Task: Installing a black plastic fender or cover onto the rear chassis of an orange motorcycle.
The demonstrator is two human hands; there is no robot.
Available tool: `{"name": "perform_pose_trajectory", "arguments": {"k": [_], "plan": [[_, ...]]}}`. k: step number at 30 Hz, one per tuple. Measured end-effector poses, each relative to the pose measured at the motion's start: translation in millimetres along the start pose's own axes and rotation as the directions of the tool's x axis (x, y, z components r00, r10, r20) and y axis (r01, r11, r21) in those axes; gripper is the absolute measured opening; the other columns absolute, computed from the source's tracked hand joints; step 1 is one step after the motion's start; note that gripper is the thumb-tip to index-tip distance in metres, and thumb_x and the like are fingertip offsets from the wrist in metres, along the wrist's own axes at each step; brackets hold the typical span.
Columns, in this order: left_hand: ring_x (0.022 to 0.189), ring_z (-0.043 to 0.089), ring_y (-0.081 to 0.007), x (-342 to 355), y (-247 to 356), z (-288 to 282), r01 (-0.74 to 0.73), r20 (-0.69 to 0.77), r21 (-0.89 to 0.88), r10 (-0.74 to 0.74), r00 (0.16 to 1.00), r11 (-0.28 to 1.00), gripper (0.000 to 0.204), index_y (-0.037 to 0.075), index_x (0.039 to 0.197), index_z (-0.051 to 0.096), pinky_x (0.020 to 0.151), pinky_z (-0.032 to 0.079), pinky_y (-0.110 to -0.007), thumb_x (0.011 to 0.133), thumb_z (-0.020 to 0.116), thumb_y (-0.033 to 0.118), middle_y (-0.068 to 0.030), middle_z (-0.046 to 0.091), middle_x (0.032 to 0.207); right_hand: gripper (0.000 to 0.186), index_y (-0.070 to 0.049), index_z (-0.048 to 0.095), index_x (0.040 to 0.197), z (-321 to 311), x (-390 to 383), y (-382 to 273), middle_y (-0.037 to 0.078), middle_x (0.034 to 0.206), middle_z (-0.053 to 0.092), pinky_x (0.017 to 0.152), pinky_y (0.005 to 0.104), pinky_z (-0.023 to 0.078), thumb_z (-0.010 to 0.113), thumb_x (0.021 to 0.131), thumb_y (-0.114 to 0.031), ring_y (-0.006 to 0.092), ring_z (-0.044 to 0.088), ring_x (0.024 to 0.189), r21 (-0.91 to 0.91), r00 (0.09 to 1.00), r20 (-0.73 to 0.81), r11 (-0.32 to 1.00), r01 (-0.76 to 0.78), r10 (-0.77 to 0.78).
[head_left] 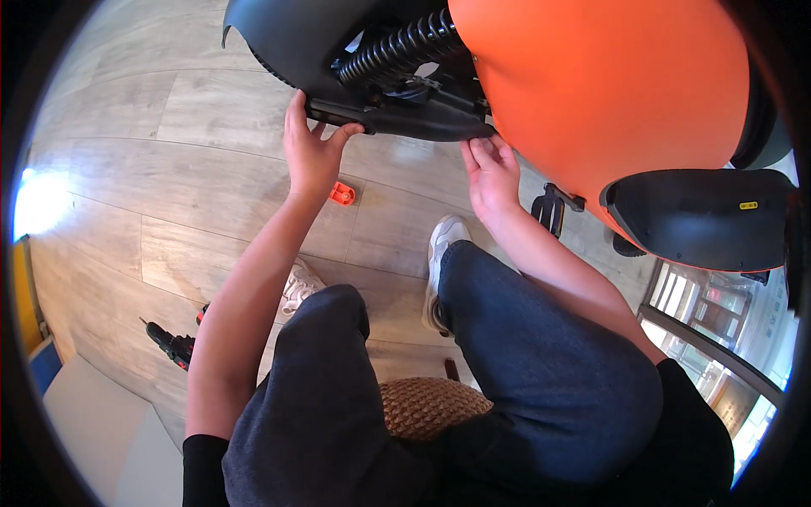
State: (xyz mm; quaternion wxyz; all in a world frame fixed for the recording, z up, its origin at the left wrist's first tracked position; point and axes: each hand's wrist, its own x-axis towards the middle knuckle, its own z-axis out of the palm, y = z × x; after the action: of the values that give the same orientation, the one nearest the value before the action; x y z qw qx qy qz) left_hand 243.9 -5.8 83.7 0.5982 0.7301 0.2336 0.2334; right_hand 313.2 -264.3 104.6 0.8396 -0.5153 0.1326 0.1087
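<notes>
My left hand (318, 148) grips the left part of a black plastic lower panel (405, 120) on a vehicle, thumb on its near edge. My right hand (490, 173) has curled fingers on the same panel's right end. Above the panel are a black coil-spring shock (389, 55) and a curved black fender (279, 25). A large orange body shell (591, 93) with a black side piece (693, 215) fills the upper right, and a black pedal (549, 211) sits beside my right forearm. How the panel attaches is hidden.
A small orange plastic piece (342, 193) lies on the wood floor (211, 110). A drill (169, 342) rests left of my left forearm. A woven seat (431, 406) is between my legs. A grey flat surface (101, 422) is lower left, a glass panel (718, 321) at right.
</notes>
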Motion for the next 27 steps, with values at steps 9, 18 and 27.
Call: {"name": "perform_pose_trajectory", "arguments": {"k": [9, 18, 27], "plan": [[0.128, 0.055, -0.0275, 0, -3, 0, 0.001, -0.028, 0.017, -0.001, 1.0, 1.0, 0.097, -0.007, 0.146, 0.038, 0.104, 0.056, -0.04, 0.069, 0.094, 0.013, -0.0207, 0.047, 0.143, 0.022, 0.0, 0.055, 0.116, 6, -4, -2, 0.007, 0.107, 0.061, 0.11, 0.0407, 0.052, 0.061, 0.096, 0.007, 0.0184, 0.063, 0.106, -0.003, 0.999, -0.032, 1.0, -0.007, 0.007], [0.111, 0.064, -0.0197, 2, 8, -5, -0.04, -0.065, 0.065, 0.045, 0.997, 0.997, 0.076, -0.006, 0.137, 0.051, 0.094, 0.058, -0.034, 0.073, 0.09, 0.007, -0.0163, 0.064, 0.123, 0.032, 0.003, 0.045, 0.123, 16, -1, 5, 0.016, 0.115, 0.056, 0.114, 0.0459, 0.049, 0.061, 0.095, 0.01, 0.0269, 0.062, 0.113, 0.013, 0.983, -0.182, 1.0, 0.001, 0.002], [0.107, 0.067, -0.021, 2, 10, -12, -0.058, -0.055, 0.067, 0.062, 0.997, 0.996, 0.066, -0.002, 0.135, 0.055, 0.092, 0.054, -0.034, 0.076, 0.084, -0.001, -0.0173, 0.07, 0.114, 0.032, 0.002, 0.044, 0.124, 15, -3, -1, 0.018, 0.121, 0.057, 0.116, 0.0454, 0.046, 0.06, 0.097, 0.009, 0.0281, 0.06, 0.12, -0.034, 0.987, -0.162, 0.999, -0.029, 0.024]]}}
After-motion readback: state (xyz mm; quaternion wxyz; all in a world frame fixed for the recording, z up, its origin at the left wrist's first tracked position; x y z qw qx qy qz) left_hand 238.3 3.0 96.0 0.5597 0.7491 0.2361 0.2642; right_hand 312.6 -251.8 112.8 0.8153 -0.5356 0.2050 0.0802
